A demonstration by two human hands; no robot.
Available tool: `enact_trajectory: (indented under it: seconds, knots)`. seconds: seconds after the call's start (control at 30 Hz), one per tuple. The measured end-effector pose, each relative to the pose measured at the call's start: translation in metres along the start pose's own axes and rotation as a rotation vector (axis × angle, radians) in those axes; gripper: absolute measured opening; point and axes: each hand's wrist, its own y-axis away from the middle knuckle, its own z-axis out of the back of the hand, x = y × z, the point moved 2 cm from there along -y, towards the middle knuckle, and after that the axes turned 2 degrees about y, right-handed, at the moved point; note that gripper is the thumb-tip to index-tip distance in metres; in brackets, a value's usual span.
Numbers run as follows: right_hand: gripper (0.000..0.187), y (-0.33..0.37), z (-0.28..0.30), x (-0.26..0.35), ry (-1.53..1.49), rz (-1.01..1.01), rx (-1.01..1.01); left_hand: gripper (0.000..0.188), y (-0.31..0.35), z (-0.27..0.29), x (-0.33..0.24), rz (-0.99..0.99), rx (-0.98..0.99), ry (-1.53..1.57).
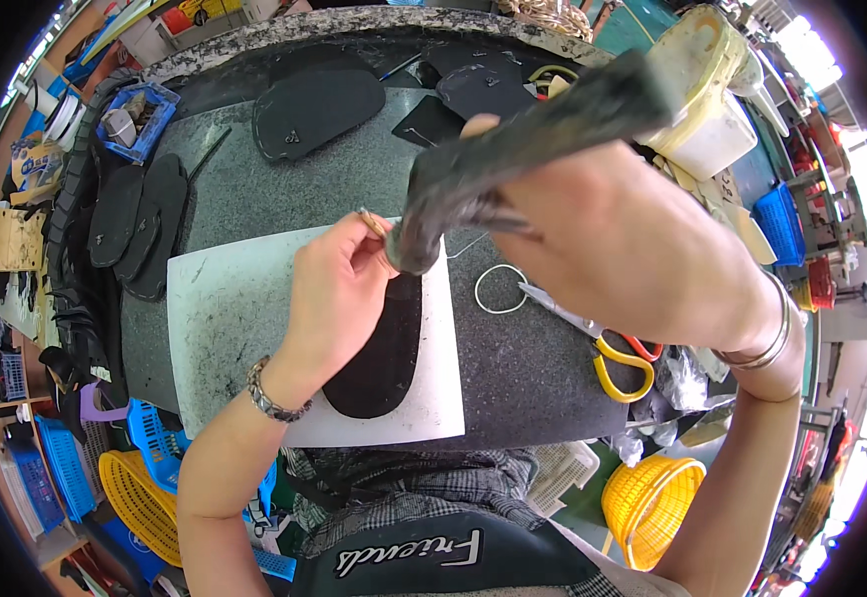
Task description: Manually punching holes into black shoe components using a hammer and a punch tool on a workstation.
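My right hand [633, 239] is wrapped round a dark, worn hammer [543, 129], partly blurred, held high across the view. Its head comes down in front of my left fingertips; whether it touches anything there I cannot tell. Between thumb and fingers, my left hand [329, 289] pinches a thin brass-coloured rod [370, 221], its lower end hidden. Under that hand a black sole-shaped piece [384, 368] lies on a white, smudged sheet [234, 328]. The hammer and my left hand cover the far end of the piece.
Scissors with yellow and red handles [621, 368] and a pale ring [501, 289] lie right of the sheet. Black sole pieces [319, 109] rest at the back and left [140, 224]. A blue basket [138, 121] stands far left, a whitish container [702, 129] far right.
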Motion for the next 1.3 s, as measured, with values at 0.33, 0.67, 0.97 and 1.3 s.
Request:
enact_trajectory:
  seconds: [0.33, 0.67, 0.97, 1.3]
  knots:
    - [0.019, -0.006, -0.001, -0.005, 0.116, 0.032, 0.011, 0.013, 0.007, -0.007, -0.014, -0.303, -0.055, -0.248]
    - [0.017, -0.010, 0.024, 0.008, -0.119, -0.138, -0.070, 0.013, 0.002, -0.005, -0.007, -0.198, -0.042, -0.107]
    - [0.019, 0.008, -0.020, -0.024, -0.072, -0.043, 0.030, 0.020, -0.013, 0.027, -0.003, 0.057, -0.121, 0.534]
    - [0.019, -0.005, -0.065, -0.033, -0.273, -0.135, 0.042, 0.048, 0.009, 0.044, -0.010, -0.068, 0.338, -0.689]
